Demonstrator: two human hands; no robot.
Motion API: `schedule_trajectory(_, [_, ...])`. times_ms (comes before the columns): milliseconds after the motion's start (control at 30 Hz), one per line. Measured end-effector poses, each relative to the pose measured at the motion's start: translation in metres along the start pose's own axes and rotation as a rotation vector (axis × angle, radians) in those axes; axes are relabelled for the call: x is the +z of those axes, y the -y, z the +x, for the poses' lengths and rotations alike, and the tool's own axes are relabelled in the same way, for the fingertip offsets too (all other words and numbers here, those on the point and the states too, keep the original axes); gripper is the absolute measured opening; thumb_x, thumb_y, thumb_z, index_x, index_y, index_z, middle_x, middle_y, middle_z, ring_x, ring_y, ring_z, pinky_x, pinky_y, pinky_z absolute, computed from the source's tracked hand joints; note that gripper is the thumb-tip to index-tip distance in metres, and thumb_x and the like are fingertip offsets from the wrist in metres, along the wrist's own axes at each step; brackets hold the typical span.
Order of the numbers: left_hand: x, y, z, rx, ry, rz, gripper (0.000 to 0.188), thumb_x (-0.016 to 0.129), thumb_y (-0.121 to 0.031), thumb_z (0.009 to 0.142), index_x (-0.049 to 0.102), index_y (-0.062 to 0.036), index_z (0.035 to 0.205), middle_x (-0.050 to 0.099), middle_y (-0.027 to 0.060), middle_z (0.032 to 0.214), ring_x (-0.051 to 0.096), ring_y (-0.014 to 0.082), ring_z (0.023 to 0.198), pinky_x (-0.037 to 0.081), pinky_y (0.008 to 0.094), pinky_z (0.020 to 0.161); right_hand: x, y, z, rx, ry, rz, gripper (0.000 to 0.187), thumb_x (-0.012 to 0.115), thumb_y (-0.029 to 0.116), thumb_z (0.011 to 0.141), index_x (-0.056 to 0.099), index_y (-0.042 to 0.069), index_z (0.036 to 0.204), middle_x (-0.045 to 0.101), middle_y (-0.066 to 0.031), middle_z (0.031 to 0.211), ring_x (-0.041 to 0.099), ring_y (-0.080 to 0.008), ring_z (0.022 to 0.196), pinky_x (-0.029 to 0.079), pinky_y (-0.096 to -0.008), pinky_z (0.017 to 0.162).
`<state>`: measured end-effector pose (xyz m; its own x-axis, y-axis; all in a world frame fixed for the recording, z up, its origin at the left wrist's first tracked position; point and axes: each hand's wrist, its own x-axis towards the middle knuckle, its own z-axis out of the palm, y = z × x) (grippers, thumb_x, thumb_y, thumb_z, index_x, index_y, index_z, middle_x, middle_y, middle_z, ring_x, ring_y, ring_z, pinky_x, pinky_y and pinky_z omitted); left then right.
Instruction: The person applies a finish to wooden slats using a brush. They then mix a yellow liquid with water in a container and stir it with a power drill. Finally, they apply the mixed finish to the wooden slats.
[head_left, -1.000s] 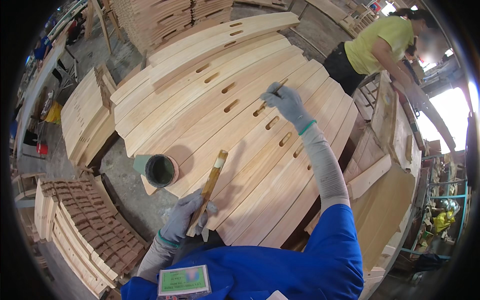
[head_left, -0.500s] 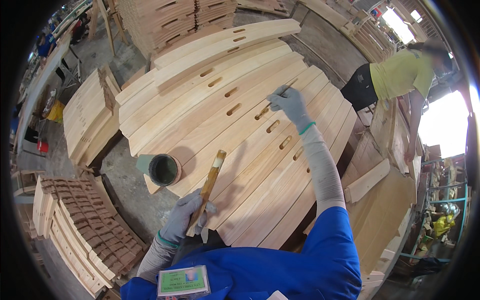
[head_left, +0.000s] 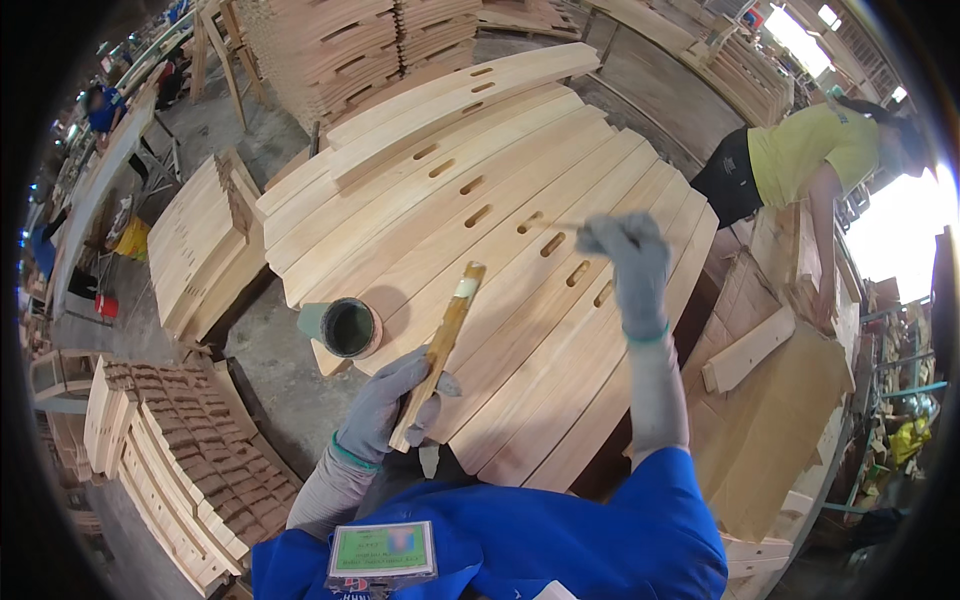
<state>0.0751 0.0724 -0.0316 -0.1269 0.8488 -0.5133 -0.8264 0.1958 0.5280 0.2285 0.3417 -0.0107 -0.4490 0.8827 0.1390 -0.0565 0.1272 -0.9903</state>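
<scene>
While between L-hand fingers point(head_left: 431, 412), brn stick point(head_left: 445, 335) mostly fwd.

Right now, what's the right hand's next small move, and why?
I'd probably steady the right hand and lower its thin stick toward the row of slots: both hand and stick are blurred, the stick reaches leftward over the wooden slats near those slots, and the left hand holds the smeared flat stick clear of them.

Two hands point(head_left: 392, 398) point(head_left: 630, 268), two sticks point(head_left: 447, 335) and one cup point(head_left: 375, 332) show.
</scene>
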Motion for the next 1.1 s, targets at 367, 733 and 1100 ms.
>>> schedule_trajectory(367, [0.020,0.005,-0.010,-0.032,0.243,0.136,0.038,0.044,-0.027,0.098,0.047,0.0012,0.124,0.062,0.0133,0.080,0.050,0.0100,0.043,0.038,0.0219,0.033,0.004,-0.009,-0.097,-0.529,0.035,0.005,0.019,0.061,-0.017,0.077,0.052,-0.002,0.083,0.064,-0.0182,0.090,0.066,-0.0228,0.081,0.059,-0.0348,0.072])
schedule_trajectory(733, [0.030,-0.009,-0.017,0.004,0.171,0.159,0.043,0.047,-0.025,0.098,0.043,0.0021,0.131,0.064,0.0137,0.088,0.051,0.0102,0.045,0.039,0.0211,0.034,0.002,0.005,-0.116,-0.621,0.050,-0.113,0.024,0.073,-0.011,0.069,0.056,0.003,0.078,0.068,-0.0137,0.087,0.068,-0.0210,0.077,0.056,-0.0292,0.068])
schedule_trajectory(1100, [-0.015,-0.053,0.012,-0.093,0.200,-0.044,0.039,0.045,-0.025,0.097,0.042,0.0021,0.125,0.061,0.0208,0.082,0.044,0.0110,0.038,0.034,0.0201,0.028,0.042,-0.022,-0.077,-0.458,-0.047,-0.077,0.024,0.066,-0.020,0.071,0.054,0.001,0.076,0.066,-0.0136,0.084,0.066,-0.0196,0.078,0.057,-0.0310,0.073])
